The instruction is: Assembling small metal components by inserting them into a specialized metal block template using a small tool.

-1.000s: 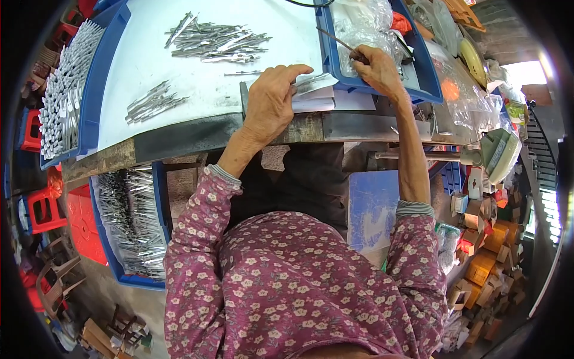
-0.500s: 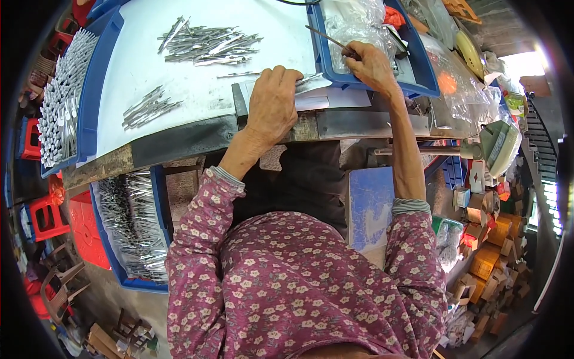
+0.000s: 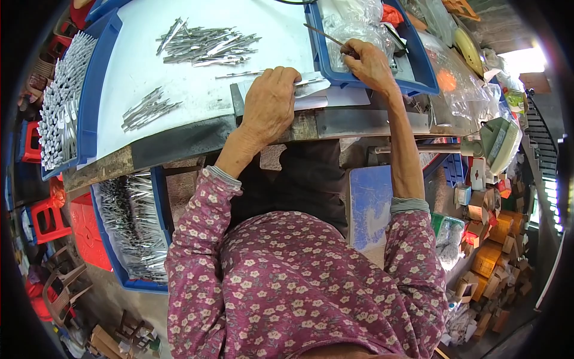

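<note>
1. Currently pressing left hand [image 3: 270,107], palm down with fingers together, onto flat metal piece [image 3: 308,87] at near edge of white work surface [image 3: 137,72].
2. Pinching thin metal rod [image 3: 323,34] in right hand [image 3: 371,63], over blue tray [image 3: 382,81] holding clear plastic bags [image 3: 353,24].
3. Lying well apart: loose metal pins [image 3: 206,45], blue bin [image 3: 134,230] below bench.
4. Hiding under left palm: most of flat piece.

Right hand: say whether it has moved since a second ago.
No. The right hand stays at the near rim of the blue bin, pinching a thin metal rod over the clear bags inside.
</note>
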The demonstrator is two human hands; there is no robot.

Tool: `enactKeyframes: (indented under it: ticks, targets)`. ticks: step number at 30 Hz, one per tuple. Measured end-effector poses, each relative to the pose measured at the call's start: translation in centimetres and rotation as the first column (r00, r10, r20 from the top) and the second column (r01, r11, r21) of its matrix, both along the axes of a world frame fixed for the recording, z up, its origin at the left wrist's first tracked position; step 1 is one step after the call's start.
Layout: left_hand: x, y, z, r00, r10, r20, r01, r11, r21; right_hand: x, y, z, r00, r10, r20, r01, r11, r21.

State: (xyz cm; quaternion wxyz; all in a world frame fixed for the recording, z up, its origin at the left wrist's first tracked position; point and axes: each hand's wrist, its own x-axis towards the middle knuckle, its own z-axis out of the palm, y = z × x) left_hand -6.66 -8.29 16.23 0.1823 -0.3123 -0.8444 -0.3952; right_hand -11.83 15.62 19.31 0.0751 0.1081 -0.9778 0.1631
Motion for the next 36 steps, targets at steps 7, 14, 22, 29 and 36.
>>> enactKeyframes:
  ticks: [7,14,22,29,36]
  targets:
    - [0.2,-0.2,0.6,0.997,0.013,0.071,-0.010,0.999,-0.039,0.1,-0.2,0.1,1.000,-0.013,0.018,0.013,1.000,-0.003]
    - [-0.1,-0.2,0.1,0.987,0.002,0.161,-0.024,0.990,0.136,0.2,-0.3,0.1,1.000,-0.017,0.004,0.017,1.000,0.020]
    - [0.4,-2.1,1.5,0.982,0.094,0.163,-0.093,0.996,-0.013,0.3,-0.2,0.0,0.999,-0.008,-0.034,0.008,1.000,0.004]
    - [0.0,-1.7,0.6,0.997,0.021,0.069,-0.022,1.000,0.007,0.5,-0.5,0.2,0.999,0.005,-0.051,-0.007,0.999,-0.046]
    - [0.5,-8.8,1.5,0.921,0.152,0.359,-0.273,0.908,0.317,0.3,-0.7,0.2,0.999,-0.032,-0.044,0.026,0.992,-0.120]
